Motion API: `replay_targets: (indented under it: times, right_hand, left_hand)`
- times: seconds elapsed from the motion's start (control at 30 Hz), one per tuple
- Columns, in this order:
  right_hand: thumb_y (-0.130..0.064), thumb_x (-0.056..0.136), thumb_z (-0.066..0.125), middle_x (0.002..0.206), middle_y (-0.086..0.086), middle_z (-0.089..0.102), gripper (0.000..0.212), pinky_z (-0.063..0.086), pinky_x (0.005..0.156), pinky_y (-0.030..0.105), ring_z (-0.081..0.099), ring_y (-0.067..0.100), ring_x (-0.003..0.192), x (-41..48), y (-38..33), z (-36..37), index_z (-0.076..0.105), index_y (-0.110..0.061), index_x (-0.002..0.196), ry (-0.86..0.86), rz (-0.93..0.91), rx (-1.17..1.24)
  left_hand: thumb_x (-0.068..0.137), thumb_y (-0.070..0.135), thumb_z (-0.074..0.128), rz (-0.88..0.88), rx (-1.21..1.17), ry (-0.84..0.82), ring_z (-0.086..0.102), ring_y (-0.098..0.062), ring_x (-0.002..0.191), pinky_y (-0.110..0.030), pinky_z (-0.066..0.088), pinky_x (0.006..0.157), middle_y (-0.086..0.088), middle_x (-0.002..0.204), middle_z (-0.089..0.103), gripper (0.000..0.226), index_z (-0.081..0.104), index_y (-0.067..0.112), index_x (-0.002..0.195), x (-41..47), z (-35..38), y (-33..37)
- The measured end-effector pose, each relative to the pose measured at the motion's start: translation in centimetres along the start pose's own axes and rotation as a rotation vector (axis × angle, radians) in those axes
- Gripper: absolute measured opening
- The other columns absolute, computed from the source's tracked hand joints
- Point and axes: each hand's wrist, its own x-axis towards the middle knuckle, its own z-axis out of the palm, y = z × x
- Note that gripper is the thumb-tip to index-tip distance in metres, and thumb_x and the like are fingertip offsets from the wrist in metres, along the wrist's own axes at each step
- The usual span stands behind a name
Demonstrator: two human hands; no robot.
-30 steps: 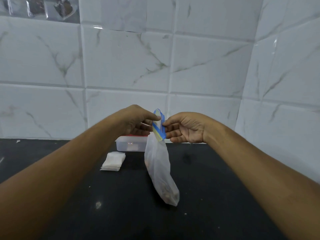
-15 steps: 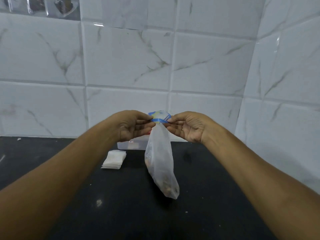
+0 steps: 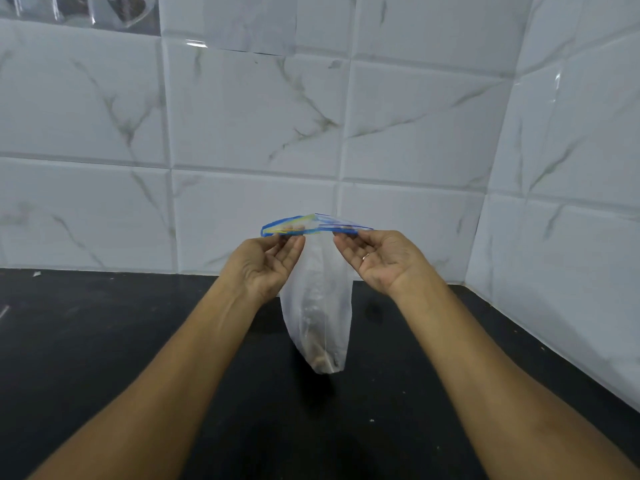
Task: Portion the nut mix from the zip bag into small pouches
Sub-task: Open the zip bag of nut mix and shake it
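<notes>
Two hands: raised side by side over a black countertop [image 3: 104,341], sharing one zip bag [image 3: 317,299].
Left hand [image 3: 266,263]: thumb and fingertips pinch the bag's blue zip strip [image 3: 277,231] near its left end.
Right hand [image 3: 384,261]: pinches the same strip near its right end; a ring shows on one finger.
Bag: clear plastic, hanging down between the wrists, strip stretched sideways.
Nut mix [image 3: 323,358]: small brownish heap in the bag's bottom.
Behind: white marble-look wall tiles [image 3: 242,116].
</notes>
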Motion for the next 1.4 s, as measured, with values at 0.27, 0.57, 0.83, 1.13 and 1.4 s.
replay_targets:
  times: [0.27, 0.57, 0.83, 1.13, 1.4]
  right_hand:
    - [0.002, 0.099, 0.052, 0.081, 0.018, 0.073, 0.015, 0.064, 0.076, 0.046, 0.074, 0.032, 0.085, -0.6, 0.3, -0.1, 0.061, 0.005, 0.110, -0.057, 0.063, 0.069]
    - [0.004, 0.097, 0.061, 0.088, 0.016, 0.077, 0.008, 0.067, 0.068, 0.039, 0.078, 0.026, 0.078, -0.6, 0.7, -0.4, 0.067, 0.000, 0.102, -0.115, 0.016, -0.075]
    - [0.001, 0.098, 0.057, 0.069, 0.009, 0.072, 0.010, 0.060, 0.052, 0.029, 0.073, 0.019, 0.059, -1.1, 0.9, -0.3, 0.065, -0.002, 0.092, -0.045, 0.006, -0.217]
    - [-0.020, 0.097, 0.070, 0.070, 0.004, 0.073, 0.012, 0.059, 0.051, 0.028, 0.072, 0.016, 0.057, -1.3, 0.8, -0.6, 0.069, -0.008, 0.100, -0.065, 0.023, -0.432]
    - [-0.021, 0.100, 0.064, 0.061, 0.002, 0.066, 0.014, 0.060, 0.049, 0.028, 0.066, 0.013, 0.048, -1.4, 0.6, -0.8, 0.067, -0.009, 0.093, -0.069, 0.000, -0.480]
  left_hand:
    - [0.099, 0.011, 0.059, 0.044, 0.101, -0.079, 0.078, -0.026, 0.087, -0.037, 0.065, 0.077, -0.013, 0.102, 0.075, 0.025, 0.063, 0.000, 0.121, -0.3, -0.7, -0.5]
    - [0.094, -0.002, 0.063, 0.084, 0.437, -0.088, 0.077, -0.018, 0.074, -0.028, 0.063, 0.064, -0.013, 0.093, 0.078, 0.017, 0.070, 0.004, 0.108, -1.2, 0.0, -1.1]
    - [0.095, -0.003, 0.051, 0.080, 0.601, -0.076, 0.059, -0.014, 0.057, -0.022, 0.056, 0.050, -0.010, 0.076, 0.065, 0.020, 0.070, 0.004, 0.095, -1.2, 0.7, -1.4]
    - [0.092, 0.020, 0.074, 0.194, 0.801, -0.024, 0.065, -0.016, 0.062, -0.024, 0.056, 0.055, -0.010, 0.084, 0.072, 0.022, 0.068, 0.003, 0.105, -1.0, 0.2, -1.5]
    - [0.095, 0.017, 0.072, 0.329, 0.991, 0.111, 0.074, -0.023, 0.080, -0.029, 0.058, 0.056, -0.013, 0.106, 0.072, 0.031, 0.056, 0.011, 0.120, -0.6, 0.0, -0.4]
